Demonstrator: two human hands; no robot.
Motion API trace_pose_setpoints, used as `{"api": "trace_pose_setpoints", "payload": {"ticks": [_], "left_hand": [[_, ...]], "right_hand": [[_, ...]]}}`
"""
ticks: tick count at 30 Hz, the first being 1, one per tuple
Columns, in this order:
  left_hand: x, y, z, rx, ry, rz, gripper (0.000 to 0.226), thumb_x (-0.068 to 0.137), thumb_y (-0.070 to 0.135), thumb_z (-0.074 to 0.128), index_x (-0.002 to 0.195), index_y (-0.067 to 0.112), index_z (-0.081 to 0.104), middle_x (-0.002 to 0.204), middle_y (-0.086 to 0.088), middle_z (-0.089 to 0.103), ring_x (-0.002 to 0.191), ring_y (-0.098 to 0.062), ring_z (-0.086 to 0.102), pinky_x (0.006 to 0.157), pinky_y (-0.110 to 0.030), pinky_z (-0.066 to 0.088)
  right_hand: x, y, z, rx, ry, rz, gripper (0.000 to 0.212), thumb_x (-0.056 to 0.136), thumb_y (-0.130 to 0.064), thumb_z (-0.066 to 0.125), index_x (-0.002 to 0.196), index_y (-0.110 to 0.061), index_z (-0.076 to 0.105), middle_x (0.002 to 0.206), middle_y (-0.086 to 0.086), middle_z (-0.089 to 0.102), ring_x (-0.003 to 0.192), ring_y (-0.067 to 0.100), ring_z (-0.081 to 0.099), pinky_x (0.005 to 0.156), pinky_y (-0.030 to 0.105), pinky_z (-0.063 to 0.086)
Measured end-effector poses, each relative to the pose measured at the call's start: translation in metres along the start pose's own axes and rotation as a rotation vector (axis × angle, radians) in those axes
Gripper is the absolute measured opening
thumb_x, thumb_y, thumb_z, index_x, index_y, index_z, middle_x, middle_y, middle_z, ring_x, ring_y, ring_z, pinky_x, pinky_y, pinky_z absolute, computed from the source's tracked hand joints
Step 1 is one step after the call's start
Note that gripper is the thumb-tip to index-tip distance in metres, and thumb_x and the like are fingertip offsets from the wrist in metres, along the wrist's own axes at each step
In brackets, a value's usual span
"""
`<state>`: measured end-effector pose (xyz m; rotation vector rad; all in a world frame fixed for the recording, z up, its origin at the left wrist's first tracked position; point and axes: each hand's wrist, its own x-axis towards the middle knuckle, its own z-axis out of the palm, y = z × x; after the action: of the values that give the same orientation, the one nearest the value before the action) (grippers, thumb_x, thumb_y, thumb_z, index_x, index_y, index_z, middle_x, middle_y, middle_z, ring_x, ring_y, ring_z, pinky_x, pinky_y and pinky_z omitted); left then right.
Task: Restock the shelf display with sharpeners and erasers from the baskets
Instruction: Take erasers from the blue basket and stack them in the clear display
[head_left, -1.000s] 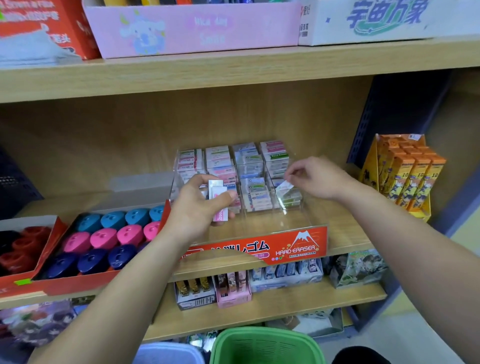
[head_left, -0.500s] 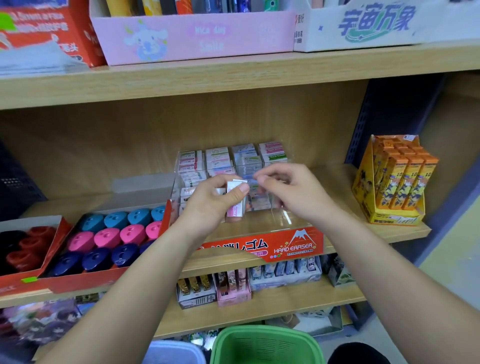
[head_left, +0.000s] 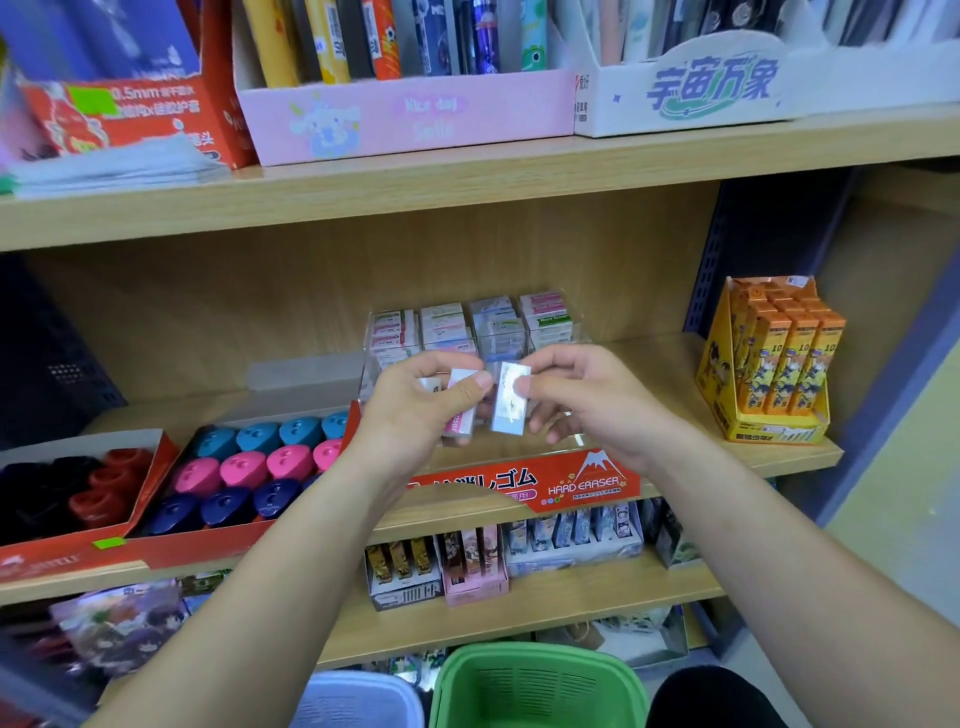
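Observation:
My left hand (head_left: 415, 410) grips a small stack of erasers (head_left: 461, 402), the front one pink and white. My right hand (head_left: 587, 405) pinches a single pale blue eraser (head_left: 510, 399) right beside that stack. Both hands hover in front of the clear eraser display case (head_left: 470, 325) with its red HARD ERASER front (head_left: 566, 483) on the middle shelf. To the left, a red tray (head_left: 208, 545) holds teal, pink and navy sharpeners (head_left: 249, 462). A green basket (head_left: 535, 686) and a blue-white basket (head_left: 358, 699) sit at the bottom of the view.
An orange box of pencil leads (head_left: 774, 364) stands at the right of the shelf. A second red tray (head_left: 62, 551) with red and black sharpeners is at far left. Boxed goods fill the shelf above (head_left: 405, 114) and the lower shelf (head_left: 467, 571).
My right hand came back from the case to the left hand and took one pale blue eraser from the stack. The camera tilted up slightly.

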<state>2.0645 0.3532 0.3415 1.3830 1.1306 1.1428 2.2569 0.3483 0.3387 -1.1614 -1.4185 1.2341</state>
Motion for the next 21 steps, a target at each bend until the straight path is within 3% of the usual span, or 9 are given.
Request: {"api": "trace_pose_setpoints", "payload": {"ticks": [2, 7, 11, 14, 17, 21], "left_hand": [[-0.004, 0.002, -0.002, 0.006, -0.017, 0.004, 0.017, 0.091, 0.016, 0.074, 0.107, 0.014, 0.07, 0.089, -0.007, 0.079, 0.075, -0.017, 0.076, 0.048, -0.021, 0.049], [-0.01, 0.003, 0.0, 0.048, -0.071, 0.001, 0.015, 0.092, 0.017, 0.073, 0.106, 0.017, 0.07, 0.093, -0.008, 0.078, 0.071, -0.021, 0.075, 0.051, -0.024, 0.052], [-0.012, -0.002, 0.003, 0.058, -0.102, -0.013, 0.015, 0.094, 0.016, 0.071, 0.107, 0.017, 0.067, 0.087, -0.009, 0.078, 0.065, -0.023, 0.072, 0.05, -0.024, 0.052], [-0.011, -0.009, 0.008, 0.088, -0.127, -0.009, 0.014, 0.094, 0.014, 0.071, 0.107, 0.016, 0.068, 0.081, -0.009, 0.073, 0.059, -0.019, 0.065, 0.051, -0.025, 0.051], [-0.005, -0.017, 0.015, 0.151, -0.133, 0.014, 0.011, 0.095, 0.014, 0.07, 0.105, 0.018, 0.069, 0.093, -0.009, 0.07, 0.055, -0.017, 0.064, 0.052, -0.027, 0.051], [0.01, -0.022, 0.016, 0.24, -0.086, 0.089, 0.007, 0.097, 0.018, 0.067, 0.104, 0.02, 0.068, 0.101, -0.007, 0.07, 0.053, -0.012, 0.06, 0.057, -0.023, 0.043]], "right_hand": [[-0.002, 0.0, 0.0, 0.015, 0.0, -0.004, 0.011, 0.093, -0.01, 0.068, 0.104, -0.007, 0.068, 0.079, 0.006, 0.075, 0.063, 0.016, 0.066, 0.056, 0.031, 0.054], [-0.006, 0.001, 0.001, 0.05, -0.02, 0.013, 0.012, 0.098, -0.014, 0.061, 0.104, -0.011, 0.072, 0.089, 0.009, 0.073, 0.075, 0.019, 0.067, 0.06, 0.033, 0.056], [-0.006, 0.005, -0.003, 0.079, -0.011, -0.001, 0.008, 0.097, -0.005, 0.059, 0.095, -0.008, 0.066, 0.081, 0.011, 0.072, 0.07, 0.02, 0.064, 0.065, 0.032, 0.056], [-0.009, 0.009, -0.01, 0.105, -0.002, -0.012, 0.017, 0.094, 0.004, 0.058, 0.104, -0.01, 0.06, 0.085, 0.016, 0.073, 0.067, 0.022, 0.067, 0.064, 0.032, 0.058], [-0.013, 0.01, -0.022, 0.031, 0.014, -0.048, 0.029, 0.092, 0.006, 0.061, 0.114, -0.012, 0.066, 0.091, 0.015, 0.074, 0.073, 0.026, 0.072, 0.067, 0.032, 0.062], [-0.003, 0.013, -0.056, -0.236, 0.197, -0.073, 0.016, 0.089, -0.005, 0.072, 0.102, -0.013, 0.069, 0.084, 0.008, 0.075, 0.072, 0.021, 0.072, 0.062, 0.032, 0.058]]}}
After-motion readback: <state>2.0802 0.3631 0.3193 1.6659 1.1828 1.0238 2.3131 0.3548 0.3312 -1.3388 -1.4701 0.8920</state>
